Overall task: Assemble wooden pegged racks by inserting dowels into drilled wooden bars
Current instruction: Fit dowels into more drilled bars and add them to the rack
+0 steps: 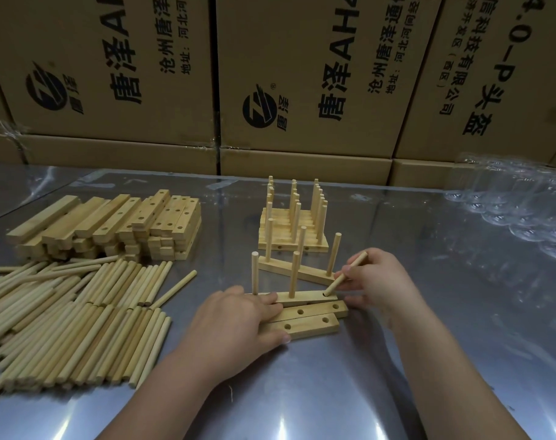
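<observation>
My right hand (378,281) pinches a dowel (346,274), tilted, with its lower tip at the right-hand hole of a drilled wooden bar (305,298). Two dowels stand upright in that bar's other holes. My left hand (235,328) lies flat on the left ends of this bar and of two empty drilled bars (311,315) in front of it, fingers straight. A finished rack with three pegs (297,269) stands just behind.
Loose dowels (76,319) lie heaped at the left, with a stack of drilled bars (111,223) behind them. Finished racks (294,223) are piled mid-table. Clear plastic packaging (520,204) lies at the right. Cardboard boxes (302,74) wall off the far edge of the shiny metal table (333,392).
</observation>
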